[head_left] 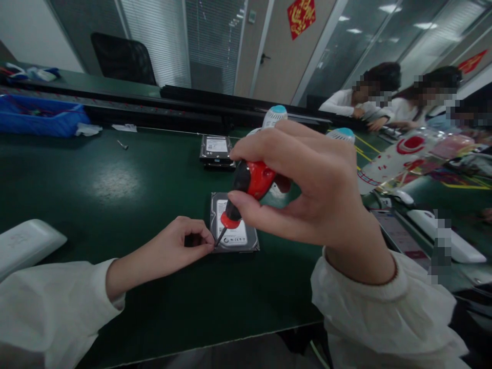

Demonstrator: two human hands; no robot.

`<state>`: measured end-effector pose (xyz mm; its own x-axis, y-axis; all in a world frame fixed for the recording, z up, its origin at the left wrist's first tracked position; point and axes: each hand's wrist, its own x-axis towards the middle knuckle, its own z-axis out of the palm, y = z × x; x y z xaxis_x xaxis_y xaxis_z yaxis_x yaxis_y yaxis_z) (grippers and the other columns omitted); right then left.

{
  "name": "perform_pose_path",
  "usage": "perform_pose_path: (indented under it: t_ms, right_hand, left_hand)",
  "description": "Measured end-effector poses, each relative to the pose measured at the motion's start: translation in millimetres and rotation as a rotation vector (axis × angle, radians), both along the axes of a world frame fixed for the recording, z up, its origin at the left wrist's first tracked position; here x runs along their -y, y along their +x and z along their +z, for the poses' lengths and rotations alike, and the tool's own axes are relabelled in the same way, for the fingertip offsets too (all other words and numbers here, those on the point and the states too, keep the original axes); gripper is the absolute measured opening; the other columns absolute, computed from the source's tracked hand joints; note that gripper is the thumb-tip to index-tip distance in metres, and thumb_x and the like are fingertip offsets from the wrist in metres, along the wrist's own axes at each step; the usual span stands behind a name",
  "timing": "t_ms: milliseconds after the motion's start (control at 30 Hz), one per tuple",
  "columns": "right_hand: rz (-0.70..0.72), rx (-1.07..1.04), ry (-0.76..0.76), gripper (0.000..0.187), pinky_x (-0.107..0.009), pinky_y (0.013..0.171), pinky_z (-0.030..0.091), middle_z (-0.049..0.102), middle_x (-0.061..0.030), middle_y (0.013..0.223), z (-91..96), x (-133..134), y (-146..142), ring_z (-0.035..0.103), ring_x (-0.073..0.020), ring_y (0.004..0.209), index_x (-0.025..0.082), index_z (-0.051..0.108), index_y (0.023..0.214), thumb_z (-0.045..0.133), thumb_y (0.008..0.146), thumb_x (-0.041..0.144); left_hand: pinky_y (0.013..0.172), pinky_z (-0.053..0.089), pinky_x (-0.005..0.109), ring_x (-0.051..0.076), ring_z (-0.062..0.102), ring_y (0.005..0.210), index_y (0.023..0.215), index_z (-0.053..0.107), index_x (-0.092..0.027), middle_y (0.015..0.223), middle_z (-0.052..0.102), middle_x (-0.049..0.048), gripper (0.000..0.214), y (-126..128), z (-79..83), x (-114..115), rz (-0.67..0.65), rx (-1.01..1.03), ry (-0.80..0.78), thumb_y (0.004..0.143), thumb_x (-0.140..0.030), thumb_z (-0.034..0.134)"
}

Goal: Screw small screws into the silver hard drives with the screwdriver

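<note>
A hard disk drive (pixel 251 237) with a white label lies flat on the green table in front of me. My right hand (pixel 311 179) is closed around the handle of a red and black screwdriver (pixel 260 179). Its shaft slants down to the drive's near left corner. At that same corner, my left hand (pixel 179 243) has thumb and forefinger pinched together beside the tip. Whatever is between those fingertips is too small to make out. Behind this drive sits a small stack of hard drives (pixel 216 146), partly covered by my right hand's fingers.
A blue bin (pixel 42 117) with wires stands far left, and a white rounded case (pixel 31 243) lies nearer. On the right are a patterned bottle (pixel 395 159), a phone (pixel 402 236) and another white case (pixel 448 236). Two people (pixel 378 95) sit beyond. A small metal piece (pixel 123 145) lies left.
</note>
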<state>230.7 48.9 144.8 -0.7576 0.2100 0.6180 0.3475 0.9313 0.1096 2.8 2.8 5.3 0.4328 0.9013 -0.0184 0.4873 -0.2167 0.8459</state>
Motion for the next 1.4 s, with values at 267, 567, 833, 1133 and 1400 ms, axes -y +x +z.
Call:
perform_pose_path:
  t_ms: [267,567,833,1133,1400]
  right_hand:
    - [0.072,0.022,0.048,0.028,-0.035,0.084,0.049,0.068,-0.0031,0.089,-0.7,-2.6,-3.7,0.057,-0.0136,0.083,0.011,0.061,0.118,0.049,0.096,0.025]
    - [0.099,-0.07,0.016,0.028,-0.033,0.078,0.052,0.066,-0.0023,0.085,-5.4,-1.0,-3.9,0.062,-0.015,0.085,0.014,0.06,0.112,0.054,0.093,0.033]
    - [0.018,-0.12,0.02,0.023,-0.026,0.06,0.04,0.061,0.0004,0.076,-5.3,-2.3,-1.8,0.052,-0.0094,0.066,0.018,0.056,0.095,0.055,0.093,0.041]
    - [0.093,-0.043,-0.069,0.02,-0.027,0.068,0.042,0.062,-0.0027,0.093,-3.2,-2.6,-2.5,0.054,-0.0099,0.076,0.015,0.055,0.102,0.049,0.096,0.034]
    - [0.109,-0.016,-0.063,0.021,-0.026,0.064,0.041,0.06,-0.0011,0.089,-1.3,-3.3,-1.3,0.048,-0.0076,0.069,0.015,0.057,0.103,0.049,0.092,0.031]
  left_hand:
    - [0.071,0.051,0.028,0.016,0.065,0.077,0.079,0.071,-0.021,0.083,0.071,-0.0014,0.017,0.2,2.5,-1.2,-0.014,0.002,-0.003,0.091,-0.032,0.065]
    - [0.074,0.053,0.03,0.018,0.067,0.081,0.087,0.075,-0.02,0.089,0.074,0.0008,0.016,-0.1,0.6,0.8,0.005,0.015,0.015,0.09,-0.034,0.066]
    - [0.075,0.053,0.03,0.017,0.066,0.081,0.087,0.073,-0.021,0.087,0.072,-0.0002,0.018,-3.1,-0.5,0.4,-0.009,-0.014,-0.004,0.092,-0.037,0.066]
    - [0.076,0.053,0.029,0.016,0.065,0.08,0.086,0.071,-0.022,0.086,0.071,-0.0009,0.015,-3.8,-1.2,-0.9,-0.032,-0.02,0.033,0.092,-0.034,0.065]
    - [0.071,0.051,0.028,0.016,0.065,0.076,0.084,0.07,-0.02,0.083,0.071,-0.0006,0.015,-8.5,3.8,-4.7,-0.076,-0.076,0.03,0.089,-0.035,0.068]
